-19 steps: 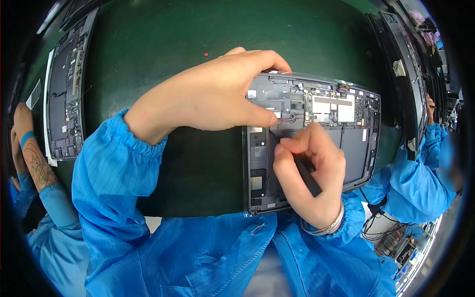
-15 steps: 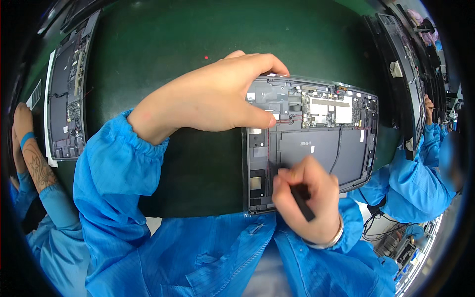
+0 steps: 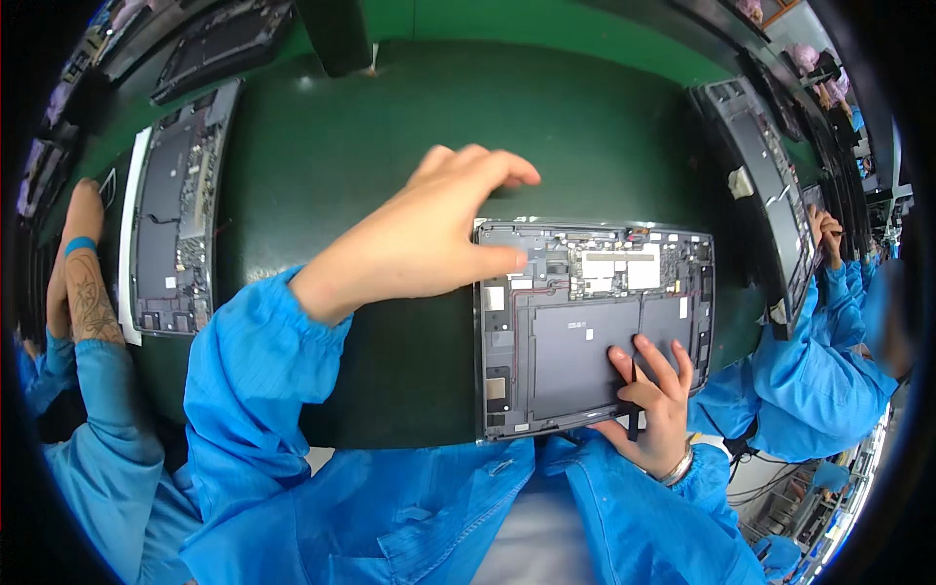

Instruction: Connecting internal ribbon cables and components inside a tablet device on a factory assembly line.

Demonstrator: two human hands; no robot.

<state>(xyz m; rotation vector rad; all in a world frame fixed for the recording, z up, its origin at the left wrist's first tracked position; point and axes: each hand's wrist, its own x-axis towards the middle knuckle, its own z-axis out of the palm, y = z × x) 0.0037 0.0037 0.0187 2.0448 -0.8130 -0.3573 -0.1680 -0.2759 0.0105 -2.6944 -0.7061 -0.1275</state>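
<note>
In front of me lies an opened laptop body (image 3: 561, 366), with its circuit board (image 3: 619, 268) along the far side and a dark flat panel at the near side. A thin red wire runs down its left part. My left hand (image 3: 414, 239) is open at the far left corner, thumb over the edge and the other fingers spread above the table. My right hand (image 3: 661, 408) is at the near right edge. It holds a slim black stick-like tool (image 3: 634, 423) against the palm, while several of its fingers stretch over the panel.
Another opened laptop body (image 3: 175, 224) lies on the left over a white sheet, beside a co-worker's tattooed arm (image 3: 93, 302). On the right, a further laptop body (image 3: 765, 195) stands tilted. Co-workers in blue sleeves (image 3: 809, 380) work there. A dark post (image 3: 333, 39) rises at the back.
My left hand has come off the laptop's far edge and spread open. My right hand has moved right from the left part of the panel, its fingers now stretched out. The head view has shifted.
</note>
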